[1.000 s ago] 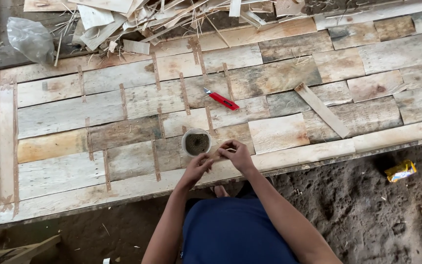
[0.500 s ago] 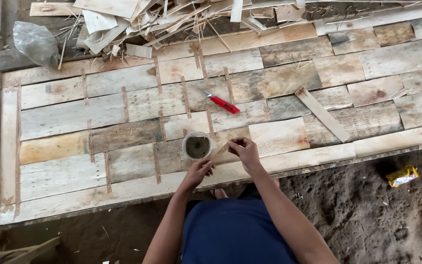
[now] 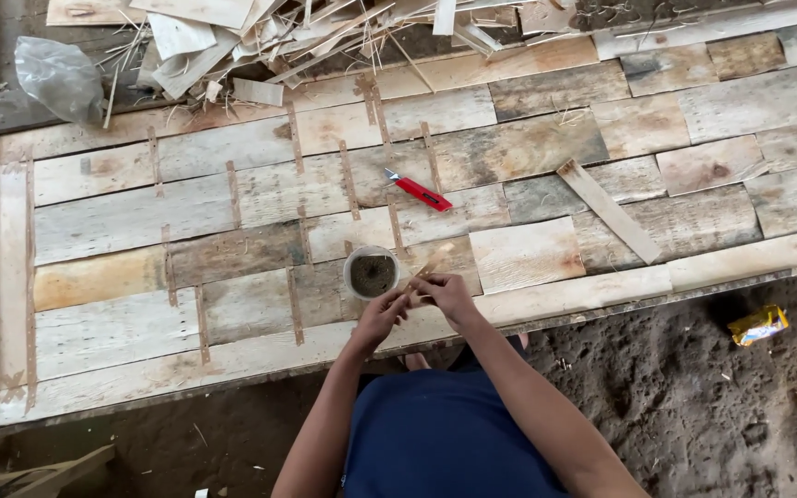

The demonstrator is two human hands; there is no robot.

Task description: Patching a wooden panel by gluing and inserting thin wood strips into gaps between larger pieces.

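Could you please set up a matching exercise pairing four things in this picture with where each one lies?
Things:
1. red-handled utility knife
2. small round cup of dark filler
3. crumpled clear plastic bag
4. yellow wrapper

Places:
A. on the dirt floor, right
B. top left corner
C. mid-panel on the planks
D. just above the hands

Pairs: 1-C, 2-D, 3-B, 4-A

— What's carrying everything?

— I see a broad desk of patched, weathered wooden planks [image 3: 122,221], pale and grey-brown, joined with thin strips.

— And on it?

— A red-handled utility knife [image 3: 420,191] near the middle, a small round cup of dark stuff [image 3: 372,273] by the near edge, a loose slanted wooden slat [image 3: 609,210] to the right, and a heap of pale wood offcuts [image 3: 260,37] along the far edge.
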